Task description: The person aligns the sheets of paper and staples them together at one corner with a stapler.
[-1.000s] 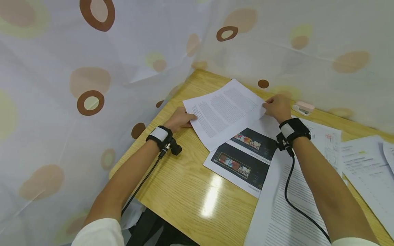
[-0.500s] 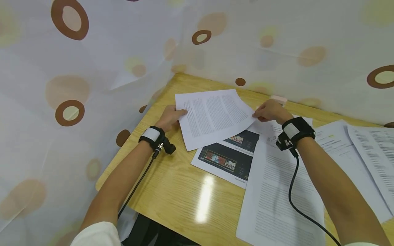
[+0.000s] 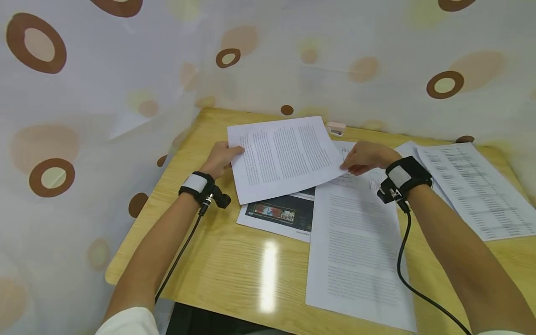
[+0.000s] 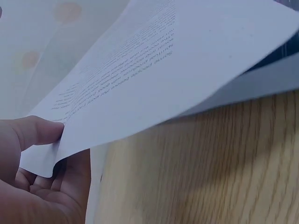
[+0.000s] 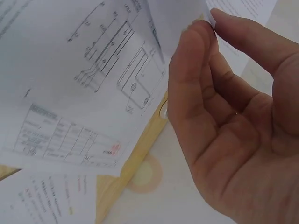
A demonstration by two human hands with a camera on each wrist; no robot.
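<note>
Holding one text-printed sheet (image 3: 284, 156) off the wooden table (image 3: 234, 274), at about 11 o'clock of the tabletop: left hand (image 3: 219, 158) pinching its 9 o'clock edge, thumb on top; right hand (image 3: 364, 157) pinching its 3 o'clock corner between thumb and fingertips (image 5: 198, 32). Swung since the earlier frames, long edge now nearly level across the head view, right hand lower and nearer. Counted beneath and around: one page with dark photo panels (image 3: 280, 214) at 6 o'clock of the sheet, one long text page (image 3: 356, 251) at 5 o'clock, one diagram page (image 5: 88, 88) under the right hand, two more printed pages (image 3: 465, 186) at 3 o'clock. One pink stapler (image 3: 336, 127) at 1 o'clock, against the spotted curtain (image 3: 377, 60).
</note>
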